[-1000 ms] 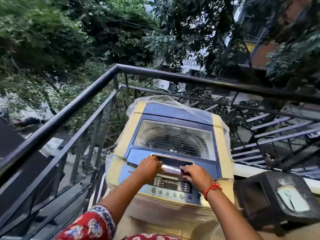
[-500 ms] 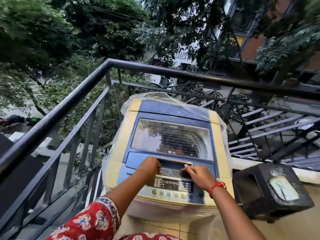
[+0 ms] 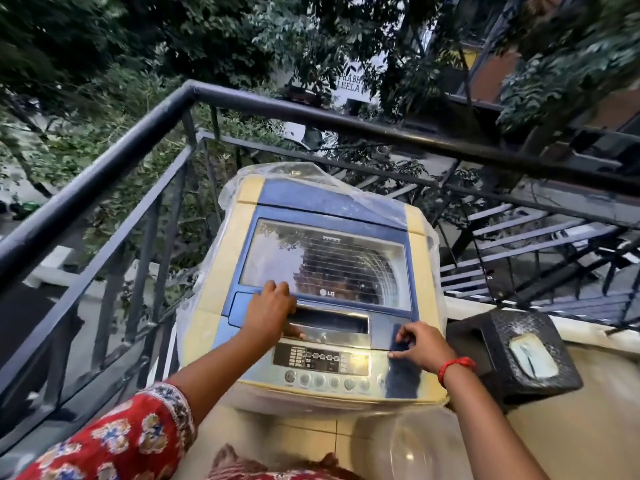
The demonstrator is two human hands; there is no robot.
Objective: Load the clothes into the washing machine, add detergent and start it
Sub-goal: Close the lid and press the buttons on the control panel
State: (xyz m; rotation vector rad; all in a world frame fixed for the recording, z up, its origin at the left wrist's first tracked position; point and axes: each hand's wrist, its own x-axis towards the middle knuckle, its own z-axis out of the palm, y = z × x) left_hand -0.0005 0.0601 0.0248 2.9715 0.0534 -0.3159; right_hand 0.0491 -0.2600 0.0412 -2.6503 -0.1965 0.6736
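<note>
A black railing (image 3: 104,174) boxes in the balcony corner beyond both hands. Under the fingers stands the washing machine (image 3: 322,292), yellowed with blue trim, plastic film over its back, lid (image 3: 325,261) closed, "LG" printed just past the left fingertips. The left hand (image 3: 270,313) lies flat on the lid's front edge, fingers straight and slightly spread, thumb at the handle recess. The right hand (image 3: 420,346) rests on the blue corner, fingers curled, gripping nothing. A red thread (image 3: 455,368) circles that wrist.

Home balcony outdoors, dark metal railing (image 3: 104,174), plastic-wrapped top-loading washing machine (image 3: 322,258), trees (image 3: 138,46) beyond, neighbouring building's metal staircase (image 3: 526,237)
</note>
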